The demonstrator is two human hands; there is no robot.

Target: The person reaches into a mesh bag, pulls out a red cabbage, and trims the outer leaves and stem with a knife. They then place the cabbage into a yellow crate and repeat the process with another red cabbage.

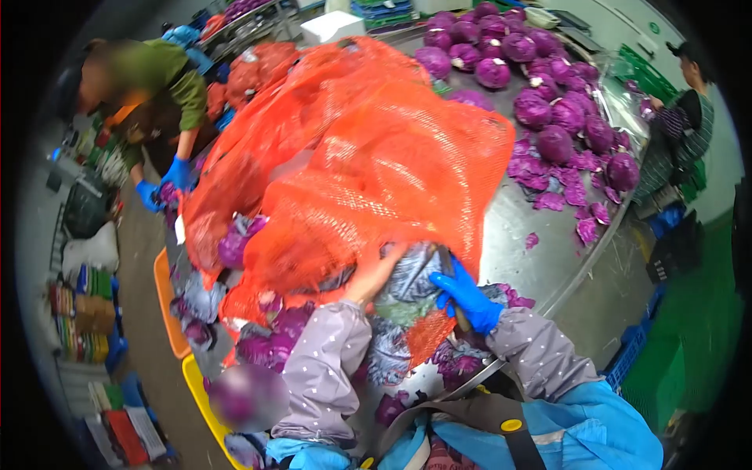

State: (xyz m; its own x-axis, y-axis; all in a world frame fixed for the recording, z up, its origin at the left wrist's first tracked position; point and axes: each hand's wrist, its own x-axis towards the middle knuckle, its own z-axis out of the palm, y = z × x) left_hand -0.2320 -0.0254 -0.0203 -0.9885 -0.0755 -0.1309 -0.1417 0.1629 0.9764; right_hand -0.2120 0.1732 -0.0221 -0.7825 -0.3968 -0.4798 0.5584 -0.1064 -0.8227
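A red cabbage (417, 274) with greyish-purple outer leaves lies at the near edge of a big orange-red mesh bag (384, 157), between my two hands. My left hand (377, 272), bare, presses along the cabbage's left side, its fingers partly against the netting. On the right side, my right hand (468, 299) in a blue glove curls its fingers over the cabbage. A narrow brownish thing shows just under that glove; I cannot make out what it is. Loose purple leaves (286, 337) and a scrap of orange mesh (430, 338) lie close by.
Trimmed red cabbages (552, 113) are heaped at the far right of the metal table (513, 270), with leaf scraps before them. Orange (167, 301) and yellow (200, 399) bins stand at the left edge. One blue-gloved person (160, 86) works at left, another person (681, 125) at right.
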